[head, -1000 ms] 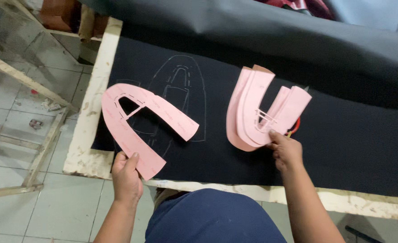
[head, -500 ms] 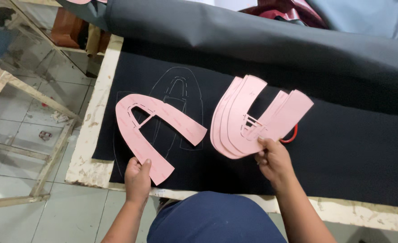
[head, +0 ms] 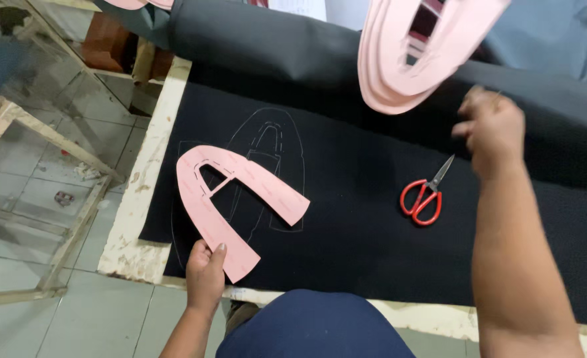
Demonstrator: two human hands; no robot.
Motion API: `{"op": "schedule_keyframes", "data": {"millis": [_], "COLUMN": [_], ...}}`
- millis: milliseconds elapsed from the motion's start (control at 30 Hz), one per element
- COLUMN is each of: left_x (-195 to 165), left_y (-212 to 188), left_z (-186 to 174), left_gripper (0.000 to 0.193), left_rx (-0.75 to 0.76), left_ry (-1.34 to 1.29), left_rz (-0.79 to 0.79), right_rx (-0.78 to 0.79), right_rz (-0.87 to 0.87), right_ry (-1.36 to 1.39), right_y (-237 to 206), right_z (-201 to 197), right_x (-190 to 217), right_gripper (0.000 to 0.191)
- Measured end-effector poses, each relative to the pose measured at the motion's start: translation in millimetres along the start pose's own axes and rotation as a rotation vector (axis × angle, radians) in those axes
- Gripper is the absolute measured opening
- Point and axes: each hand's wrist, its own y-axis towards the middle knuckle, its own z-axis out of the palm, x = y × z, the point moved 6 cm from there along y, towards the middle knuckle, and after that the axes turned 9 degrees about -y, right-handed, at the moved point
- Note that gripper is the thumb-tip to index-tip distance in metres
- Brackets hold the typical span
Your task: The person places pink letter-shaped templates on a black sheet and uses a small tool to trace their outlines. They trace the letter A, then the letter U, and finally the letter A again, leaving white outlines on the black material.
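Observation:
My left hand [head: 205, 273] pinches the near leg of a pink U-shaped template [head: 230, 199], which lies flat on black fabric [head: 360, 238] over a chalk outline [head: 267, 142] of the same shape. My right hand [head: 494, 129] is raised and blurred above the fabric's far right, fingers loosely apart and nothing in them. A stack of pink templates [head: 406, 59] hangs in the air up and left of that hand, apart from it. Red-handled scissors [head: 423, 197] lie on the fabric just below and left of my right hand.
The fabric covers a table with a worn white edge [head: 137, 219]. A grey fabric roll [head: 267, 46] lies along the far side. On the left are floor tiles and a wooden frame [head: 55, 149].
My right hand lifted off the pink stack and rose to the right; the stack went up off the fabric, uncovering the scissors. My left hand kept its hold on the single template.

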Motion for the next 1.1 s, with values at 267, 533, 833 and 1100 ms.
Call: {"op": "schedule_keyframes", "data": {"millis": [267, 533, 833, 1100], "left_x": [2.4, -1.6, -7.4, -3.4], "left_y": [13.1, 23.4, 37.6, 34.3], "left_z": [-3.8, 3.8, 13.2, 4.4], "left_gripper": [0.023, 0.023, 0.021, 0.021], "left_rx": [-0.051, -0.028, -0.057, -0.066], "left_ry": [-0.091, -0.082, 0.028, -0.134], "left_rz": [-0.106, -0.092, -0.125, -0.103], "right_rx": [0.122, -0.189, -0.162, -0.02], "right_rz": [0.33, 0.229, -0.467, -0.702], "right_ry": [-1.196, -0.583, -0.674, -1.136], "right_y": [-93.3, -108.6, 23.8, 108.1], "right_z": [19.7, 25.5, 74.7, 146.7], "right_x": [-130.6, -129.6, -5.8, 37.6], "right_gripper": [0.086, 0.051, 0.044, 0.038]}}
